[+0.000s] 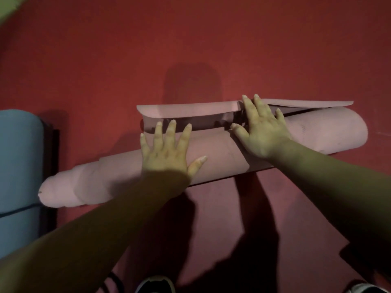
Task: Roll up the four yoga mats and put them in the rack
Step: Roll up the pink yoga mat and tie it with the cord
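Both arms in shot and bare to the wrist: left forearm point(95, 225), right forearm point(330, 172). The left hand point(167, 153) and right hand point(260, 132) show fingernails grown just past the fingertips. Down at the bottom edge, a dark shoe with a white toe cap point(155, 284), and a pale shoe tip point(365, 289) in the right corner.

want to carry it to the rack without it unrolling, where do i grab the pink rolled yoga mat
Probably grip the pink rolled yoga mat round its thick middle, coming from above, where the left hand and right hand press. Trap the loose flap on the far side under your fingers. Avoid the narrow left end, which sticks out telescoped.
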`<state>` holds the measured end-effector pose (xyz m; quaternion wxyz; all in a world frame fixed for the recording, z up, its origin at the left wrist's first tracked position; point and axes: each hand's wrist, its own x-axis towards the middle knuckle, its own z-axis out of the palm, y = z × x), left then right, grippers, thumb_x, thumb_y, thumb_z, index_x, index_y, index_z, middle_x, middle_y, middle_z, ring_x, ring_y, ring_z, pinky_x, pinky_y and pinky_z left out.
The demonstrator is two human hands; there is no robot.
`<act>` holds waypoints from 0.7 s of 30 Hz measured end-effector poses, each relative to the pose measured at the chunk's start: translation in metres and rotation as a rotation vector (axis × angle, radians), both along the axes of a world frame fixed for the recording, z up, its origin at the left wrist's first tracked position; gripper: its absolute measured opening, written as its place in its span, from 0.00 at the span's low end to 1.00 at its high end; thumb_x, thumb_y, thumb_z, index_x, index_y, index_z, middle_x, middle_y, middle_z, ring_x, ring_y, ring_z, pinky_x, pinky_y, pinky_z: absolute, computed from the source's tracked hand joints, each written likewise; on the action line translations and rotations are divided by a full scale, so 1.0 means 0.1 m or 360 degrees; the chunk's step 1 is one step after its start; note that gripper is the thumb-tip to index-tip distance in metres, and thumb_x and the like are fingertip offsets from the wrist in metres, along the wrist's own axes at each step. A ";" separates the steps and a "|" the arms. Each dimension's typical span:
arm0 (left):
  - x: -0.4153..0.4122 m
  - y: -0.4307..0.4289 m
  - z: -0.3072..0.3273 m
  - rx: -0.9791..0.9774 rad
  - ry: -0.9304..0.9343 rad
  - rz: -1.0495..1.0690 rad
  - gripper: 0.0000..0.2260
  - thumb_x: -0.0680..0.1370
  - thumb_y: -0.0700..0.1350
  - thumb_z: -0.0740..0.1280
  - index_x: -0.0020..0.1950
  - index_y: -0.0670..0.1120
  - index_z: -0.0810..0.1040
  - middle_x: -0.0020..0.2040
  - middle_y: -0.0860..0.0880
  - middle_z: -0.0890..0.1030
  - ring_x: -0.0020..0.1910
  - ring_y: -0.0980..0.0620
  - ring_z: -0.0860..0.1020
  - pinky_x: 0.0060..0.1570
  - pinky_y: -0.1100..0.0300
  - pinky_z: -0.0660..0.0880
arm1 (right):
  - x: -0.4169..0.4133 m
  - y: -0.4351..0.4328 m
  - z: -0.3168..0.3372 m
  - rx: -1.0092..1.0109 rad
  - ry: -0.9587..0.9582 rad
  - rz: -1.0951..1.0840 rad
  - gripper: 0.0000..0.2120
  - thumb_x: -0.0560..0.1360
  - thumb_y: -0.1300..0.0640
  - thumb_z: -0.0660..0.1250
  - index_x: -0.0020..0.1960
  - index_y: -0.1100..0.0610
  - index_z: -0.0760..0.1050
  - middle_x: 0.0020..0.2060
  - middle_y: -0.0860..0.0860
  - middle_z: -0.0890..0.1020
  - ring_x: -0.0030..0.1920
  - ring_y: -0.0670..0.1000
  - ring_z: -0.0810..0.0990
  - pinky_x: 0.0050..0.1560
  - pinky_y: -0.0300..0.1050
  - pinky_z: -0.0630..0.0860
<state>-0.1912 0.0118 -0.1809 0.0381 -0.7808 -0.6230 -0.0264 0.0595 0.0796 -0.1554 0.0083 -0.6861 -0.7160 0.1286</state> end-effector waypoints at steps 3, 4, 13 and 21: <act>-0.02 0.13 0.08 -0.0255 -0.0012 0.0058 0.39 0.77 0.74 0.43 0.82 0.54 0.54 0.81 0.42 0.58 0.80 0.38 0.55 0.74 0.29 0.52 | 0.00 0.05 0.01 0.0004 0.0008 -0.0012 0.39 0.79 0.34 0.52 0.83 0.48 0.43 0.82 0.56 0.49 0.81 0.56 0.51 0.80 0.62 0.44; -0.02 0.17 0.10 -0.0284 -0.0023 0.0071 0.40 0.76 0.74 0.43 0.82 0.54 0.52 0.81 0.43 0.57 0.80 0.38 0.53 0.74 0.29 0.50 | 0.01 0.06 0.02 0.0007 0.0010 -0.0014 0.39 0.79 0.34 0.52 0.83 0.49 0.43 0.82 0.56 0.49 0.81 0.56 0.51 0.80 0.62 0.45; 0.04 -0.08 -0.05 0.0153 0.0011 -0.0115 0.33 0.81 0.69 0.53 0.80 0.50 0.64 0.79 0.41 0.66 0.79 0.36 0.61 0.70 0.26 0.58 | 0.02 0.03 0.02 0.0035 0.0036 0.0004 0.35 0.82 0.36 0.49 0.83 0.49 0.44 0.82 0.57 0.49 0.81 0.56 0.51 0.80 0.61 0.46; -0.01 0.14 0.00 -0.0074 0.0039 -0.0066 0.37 0.77 0.72 0.48 0.83 0.55 0.51 0.82 0.43 0.58 0.80 0.36 0.53 0.73 0.27 0.51 | 0.03 0.12 0.01 0.0037 0.0092 -0.0018 0.36 0.81 0.36 0.49 0.83 0.50 0.43 0.82 0.59 0.50 0.81 0.57 0.51 0.80 0.57 0.47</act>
